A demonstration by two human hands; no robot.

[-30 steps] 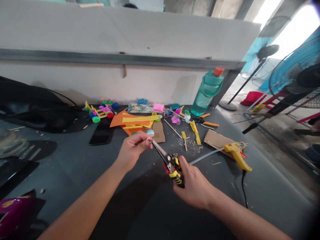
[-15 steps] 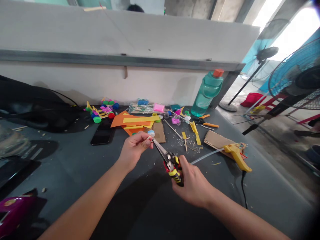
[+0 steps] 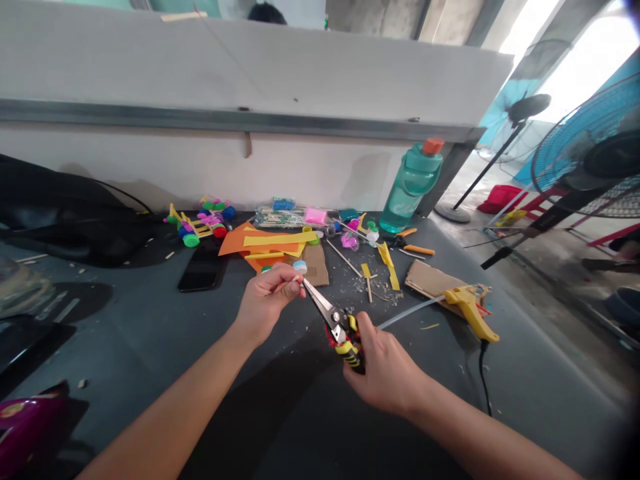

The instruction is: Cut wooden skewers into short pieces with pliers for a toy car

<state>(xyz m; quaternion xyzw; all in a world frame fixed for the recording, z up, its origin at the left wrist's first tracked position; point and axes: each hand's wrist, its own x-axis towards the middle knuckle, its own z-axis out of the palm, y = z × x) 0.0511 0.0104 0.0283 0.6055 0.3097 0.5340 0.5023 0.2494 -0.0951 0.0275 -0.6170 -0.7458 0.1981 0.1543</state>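
Note:
My right hand (image 3: 385, 363) is closed around the yellow-and-black handles of a pair of snips (image 3: 336, 325), whose blades point up and left. The blade tips meet the fingertips of my left hand (image 3: 270, 300), which pinches a tiny pale piece (image 3: 299, 279) that looks like wood; most of it is hidden by the fingers. Just behind those fingertips are a white and blue bottle cap (image 3: 300, 267) and a piece of cardboard (image 3: 316, 265). Orange and yellow paper sheets (image 3: 235, 241) lie beyond my left hand.
A yellow glue gun (image 3: 470, 312) rests by a cardboard strip (image 3: 430, 283) at right. Orange-handled pliers (image 3: 419, 250) and a teal bottle (image 3: 411, 187) stand farther back. Small wheeled toys (image 3: 190, 230), a phone (image 3: 201, 270) and a black bag (image 3: 65, 213) are at left. Scraps litter the middle.
The view has shifted slightly. Both hands keep nearly the same pose, with the snips' tips still at the left fingertips.

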